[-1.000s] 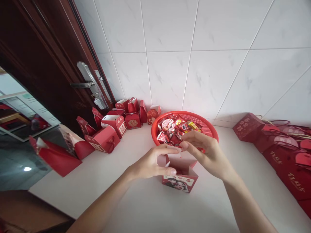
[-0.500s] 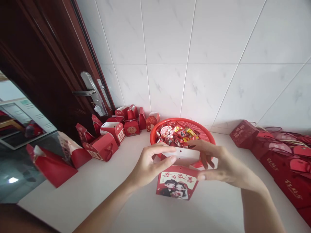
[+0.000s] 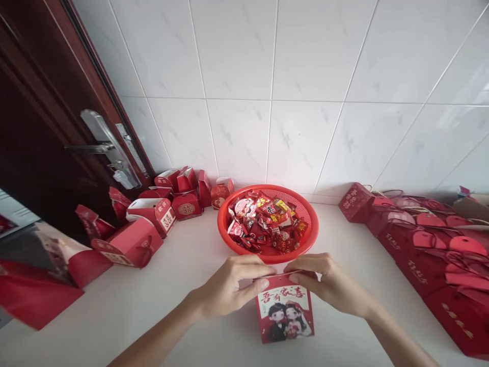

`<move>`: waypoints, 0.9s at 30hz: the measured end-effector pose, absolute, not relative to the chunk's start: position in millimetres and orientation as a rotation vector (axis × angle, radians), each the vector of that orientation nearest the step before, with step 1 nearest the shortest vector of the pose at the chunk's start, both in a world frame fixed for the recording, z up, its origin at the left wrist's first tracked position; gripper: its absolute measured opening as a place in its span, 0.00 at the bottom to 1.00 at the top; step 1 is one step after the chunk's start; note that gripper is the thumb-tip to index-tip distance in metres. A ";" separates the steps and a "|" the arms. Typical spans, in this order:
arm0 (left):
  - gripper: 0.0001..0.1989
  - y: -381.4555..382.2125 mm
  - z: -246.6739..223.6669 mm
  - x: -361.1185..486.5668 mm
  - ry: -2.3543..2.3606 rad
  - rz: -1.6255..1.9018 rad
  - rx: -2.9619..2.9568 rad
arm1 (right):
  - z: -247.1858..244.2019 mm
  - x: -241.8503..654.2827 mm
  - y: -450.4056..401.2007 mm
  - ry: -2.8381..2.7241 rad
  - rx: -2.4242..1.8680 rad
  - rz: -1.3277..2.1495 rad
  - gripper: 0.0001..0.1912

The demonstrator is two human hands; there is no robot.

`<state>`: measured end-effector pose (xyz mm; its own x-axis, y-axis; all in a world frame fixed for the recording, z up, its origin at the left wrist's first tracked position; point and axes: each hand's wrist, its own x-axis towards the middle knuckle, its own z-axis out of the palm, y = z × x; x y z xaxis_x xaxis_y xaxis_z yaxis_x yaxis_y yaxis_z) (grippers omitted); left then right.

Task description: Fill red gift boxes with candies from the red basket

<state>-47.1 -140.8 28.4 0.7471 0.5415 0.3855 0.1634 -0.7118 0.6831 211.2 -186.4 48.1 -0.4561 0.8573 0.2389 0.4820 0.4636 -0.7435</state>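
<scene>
A red candy box with a printed cartoon couple stands on the white table, its top flaps pressed together. My left hand pinches the left part of the top edge between thumb and fingers. On the right part of the same edge, my right hand is closed in a pinch too. Just behind the box sits a red plastic basket holding many wrapped candies. The inside of the box is hidden.
Several red gift boxes of different shapes line the left side, near a dark door with a metal handle. Rows of red boxes with cords fill the right side. A white tiled wall rises behind the white table.
Both hands have brought the box's raised flaps together at the top, covering the white inner side. The box and hands sit lower in view, and the camera has turned rightward.
</scene>
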 end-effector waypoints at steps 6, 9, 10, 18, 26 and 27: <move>0.17 -135.3 6.9 -30.7 0.541 1.083 2.622 | 22.5 217.7 -208.0 -1.873 -1.211 0.818 0.21; 0.14 -134.6 7.2 -27.8 0.509 1.144 2.631 | 15.2 214.0 -216.4 -1.736 -1.309 0.807 0.23; 0.14 -134.3 8.4 -27.1 0.497 1.141 2.601 | 13.3 212.1 -218.4 -1.702 -1.328 0.789 0.22; 0.11 -130.3 8.0 -18.8 0.504 1.173 2.460 | 1.4 196.0 -226.4 -1.582 -1.329 0.598 0.18; 0.10 -123.9 1.2 -13.9 0.444 1.226 2.469 | 3.4 187.2 -228.8 -1.523 -1.370 0.497 0.17; 0.09 -123.0 1.5 -13.8 0.431 1.219 2.471 | 5.0 187.7 -228.4 -1.530 -1.375 0.524 0.17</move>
